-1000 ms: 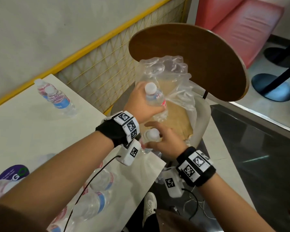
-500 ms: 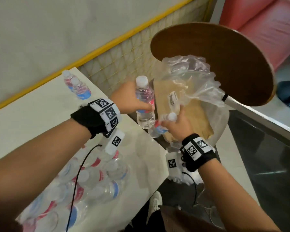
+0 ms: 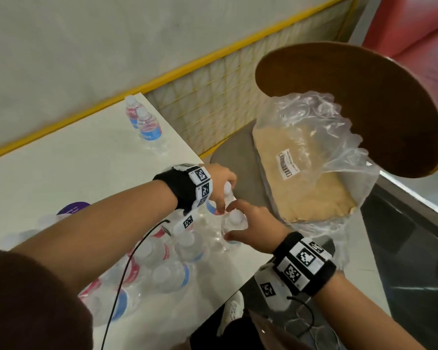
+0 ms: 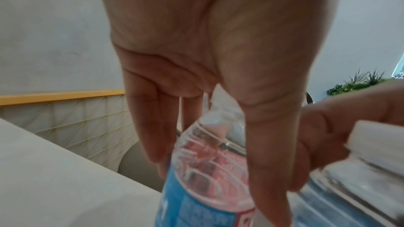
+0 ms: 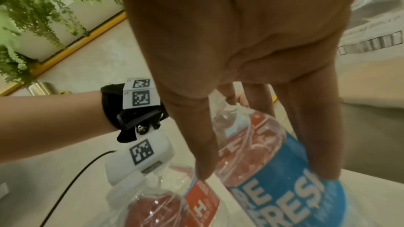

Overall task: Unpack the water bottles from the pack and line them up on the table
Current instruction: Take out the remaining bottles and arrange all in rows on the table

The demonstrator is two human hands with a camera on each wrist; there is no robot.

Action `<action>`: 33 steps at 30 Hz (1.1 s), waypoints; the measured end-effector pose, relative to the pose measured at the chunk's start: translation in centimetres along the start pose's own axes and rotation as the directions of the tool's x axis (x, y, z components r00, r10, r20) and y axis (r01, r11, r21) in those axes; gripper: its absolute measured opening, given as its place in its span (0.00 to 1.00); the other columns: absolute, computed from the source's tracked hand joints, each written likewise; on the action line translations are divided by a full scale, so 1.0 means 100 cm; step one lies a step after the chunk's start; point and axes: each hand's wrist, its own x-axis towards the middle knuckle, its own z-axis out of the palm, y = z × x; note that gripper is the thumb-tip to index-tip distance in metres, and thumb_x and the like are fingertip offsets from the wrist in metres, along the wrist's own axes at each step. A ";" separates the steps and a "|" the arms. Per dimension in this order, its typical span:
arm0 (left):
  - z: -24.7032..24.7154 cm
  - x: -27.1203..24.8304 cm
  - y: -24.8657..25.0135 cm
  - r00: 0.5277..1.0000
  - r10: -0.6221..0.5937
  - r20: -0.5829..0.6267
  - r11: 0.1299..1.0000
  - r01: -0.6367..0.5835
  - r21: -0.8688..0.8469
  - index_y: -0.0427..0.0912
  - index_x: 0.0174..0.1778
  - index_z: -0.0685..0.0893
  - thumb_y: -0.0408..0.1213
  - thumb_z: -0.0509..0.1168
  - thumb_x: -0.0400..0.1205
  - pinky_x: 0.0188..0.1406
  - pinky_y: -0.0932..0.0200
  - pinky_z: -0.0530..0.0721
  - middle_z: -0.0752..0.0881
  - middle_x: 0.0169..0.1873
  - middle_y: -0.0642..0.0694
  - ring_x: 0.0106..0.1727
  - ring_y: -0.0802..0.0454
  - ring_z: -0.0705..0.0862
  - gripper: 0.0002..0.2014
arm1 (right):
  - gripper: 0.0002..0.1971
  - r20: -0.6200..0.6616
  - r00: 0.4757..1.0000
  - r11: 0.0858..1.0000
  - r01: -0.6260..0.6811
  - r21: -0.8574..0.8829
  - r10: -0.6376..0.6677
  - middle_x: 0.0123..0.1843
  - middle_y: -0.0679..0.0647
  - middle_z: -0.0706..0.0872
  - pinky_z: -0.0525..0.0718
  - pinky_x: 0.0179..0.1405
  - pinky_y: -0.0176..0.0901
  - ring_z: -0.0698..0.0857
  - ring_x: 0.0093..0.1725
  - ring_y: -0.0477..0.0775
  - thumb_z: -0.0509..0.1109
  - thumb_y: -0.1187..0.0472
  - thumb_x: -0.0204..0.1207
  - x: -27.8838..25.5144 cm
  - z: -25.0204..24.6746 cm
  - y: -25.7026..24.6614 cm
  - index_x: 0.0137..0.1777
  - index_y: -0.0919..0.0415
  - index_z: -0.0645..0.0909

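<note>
Two bottles being set down at the table's near edge

The left bottle (image 3: 228,192) is pinched near its neck by the left hand (image 3: 219,181), the right bottle (image 3: 234,224) is clasped round its shoulder by the right hand (image 3: 257,227); both stand just beside the cluster of bottles (image 3: 162,258) on the table (image 3: 74,168); two more bottles (image 3: 144,125) stand well apart at the far edge; the pack (image 3: 311,157) on the chair (image 3: 364,102) looks emptied, only cardboard showing; the placing step seems in hand; next, I judge, comes letting go cleanly, then straightening the cluster into a line.
</note>
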 end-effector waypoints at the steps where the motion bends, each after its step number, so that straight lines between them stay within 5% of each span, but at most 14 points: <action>1: 0.000 -0.002 -0.001 1.000 -0.012 0.008 1.000 0.011 0.015 0.45 0.57 0.79 0.45 0.80 0.63 0.25 0.62 0.70 0.80 0.43 0.50 0.40 0.49 0.78 0.28 | 0.28 0.000 1.000 1.000 0.002 0.009 -0.002 0.55 0.52 0.83 0.76 0.46 0.40 0.78 0.49 0.50 0.78 0.53 0.67 0.001 0.002 -0.003 0.67 0.50 0.74; 8: 0.007 -0.009 0.001 0.995 -0.030 0.100 0.997 0.022 0.080 0.44 0.65 0.80 0.44 0.77 0.69 0.46 0.57 0.79 0.86 0.59 0.45 0.57 0.45 0.85 0.28 | 0.35 0.025 1.000 0.999 0.015 -0.040 -0.014 0.69 0.50 0.79 0.78 0.59 0.40 0.79 0.65 0.53 0.79 0.51 0.68 0.005 -0.004 -0.012 0.74 0.53 0.70; 14: -0.010 -0.038 -0.015 0.998 -0.054 0.009 0.995 0.055 -0.081 0.46 0.71 0.75 0.51 0.72 0.75 0.65 0.51 0.79 0.80 0.66 0.47 0.65 0.47 0.80 0.29 | 0.29 0.043 0.997 0.994 0.064 -0.084 -0.061 0.67 0.49 0.81 0.75 0.52 0.36 0.80 0.60 0.49 0.77 0.51 0.70 0.008 -0.014 -0.019 0.70 0.51 0.74; 19: -0.020 -0.087 -0.042 0.989 -0.078 -0.125 0.963 0.042 -0.266 0.51 0.68 0.77 0.49 0.70 0.78 0.57 0.60 0.77 0.81 0.63 0.51 0.61 0.53 0.81 0.23 | 0.25 0.006 0.991 0.974 0.134 -0.182 -0.135 0.66 0.49 0.81 0.72 0.49 0.35 0.81 0.58 0.51 0.76 0.50 0.71 0.005 -0.016 -0.040 0.68 0.52 0.76; 24: 0.005 -0.120 -0.070 0.993 -0.106 -0.058 0.976 0.093 -0.195 0.52 0.68 0.79 0.47 0.69 0.79 0.56 0.62 0.75 0.82 0.64 0.50 0.61 0.53 0.81 0.21 | 0.21 -0.080 0.977 0.946 0.167 -0.279 -0.196 0.63 0.52 0.81 0.69 0.51 0.32 0.80 0.61 0.51 0.74 0.55 0.74 0.011 -0.013 -0.068 0.66 0.53 0.77; 33: 0.031 -0.110 -0.063 0.996 -0.031 -0.082 0.999 0.027 -0.046 0.51 0.72 0.77 0.45 0.66 0.81 0.56 0.58 0.75 0.81 0.67 0.47 0.66 0.46 0.79 0.22 | 0.21 -0.124 0.992 0.883 -0.084 -0.462 0.030 0.66 0.57 0.79 0.79 0.67 0.54 0.78 0.66 0.60 0.68 0.60 0.74 0.051 0.007 -0.091 0.68 0.53 0.77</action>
